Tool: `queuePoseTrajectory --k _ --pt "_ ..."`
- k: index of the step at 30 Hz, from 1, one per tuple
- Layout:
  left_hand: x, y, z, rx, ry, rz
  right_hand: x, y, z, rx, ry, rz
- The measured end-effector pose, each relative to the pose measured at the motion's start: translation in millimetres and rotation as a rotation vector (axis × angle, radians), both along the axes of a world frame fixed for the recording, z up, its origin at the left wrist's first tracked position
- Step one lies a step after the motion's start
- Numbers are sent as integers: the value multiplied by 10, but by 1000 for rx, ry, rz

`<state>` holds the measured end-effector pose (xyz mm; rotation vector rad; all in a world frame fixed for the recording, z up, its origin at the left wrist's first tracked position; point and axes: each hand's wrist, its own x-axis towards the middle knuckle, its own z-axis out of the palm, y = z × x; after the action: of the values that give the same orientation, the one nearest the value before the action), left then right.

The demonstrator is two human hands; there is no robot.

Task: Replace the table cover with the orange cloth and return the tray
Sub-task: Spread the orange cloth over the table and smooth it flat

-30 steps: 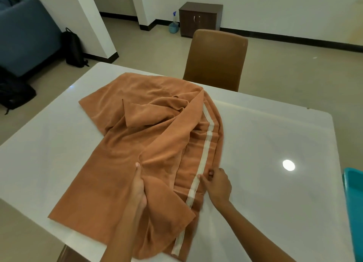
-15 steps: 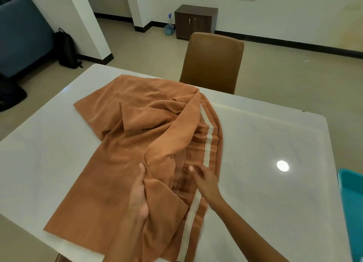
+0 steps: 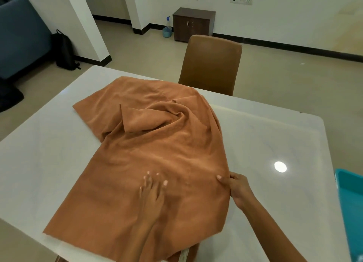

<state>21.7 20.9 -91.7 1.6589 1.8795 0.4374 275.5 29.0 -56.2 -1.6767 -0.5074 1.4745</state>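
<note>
Bench (image 3: pixel 275 136), white, glossy, in front of me.
On it: one orange cloth (image 3: pixel 157 144), rumpled at the far end, flatter near me; a teal tray (image 3: pixel 351 202) at my right edge.

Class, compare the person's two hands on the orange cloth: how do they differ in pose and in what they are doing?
The left hand lies flat with straight, spread fingers, pressing on the orange cloth; the right hand pinches it with thumb and curled fingers. The left hand is on the cloth's middle; the right hand is at its right edge. Both touch the cloth.
</note>
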Motion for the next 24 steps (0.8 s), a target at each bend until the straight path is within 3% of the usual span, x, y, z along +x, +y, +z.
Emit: queuePoseTrajectory --k 2,7,13,15,18,20,24 --pt "-78 -23 -120 -8 93 -57 84 -17 -26 6 18 -34" --pt "170 -111 -101 117 65 -202 30 28 5 12 -84 -60" --pt "-192 102 -252 128 222 114 280 -8 -22 68 -271 -155" --pt "-379 120 -308 74 278 132 462 -48 -80 85 -354 -220" --pt "-469 4 -400 46 362 45 743 -89 -217 57 -620 -309" --pt "-399 -144 -392 55 365 -7 792 -115 -322 -5 -828 -261" --pt "-43 -606 -347 73 324 -155 439 -331 -497 125 -1214 169"
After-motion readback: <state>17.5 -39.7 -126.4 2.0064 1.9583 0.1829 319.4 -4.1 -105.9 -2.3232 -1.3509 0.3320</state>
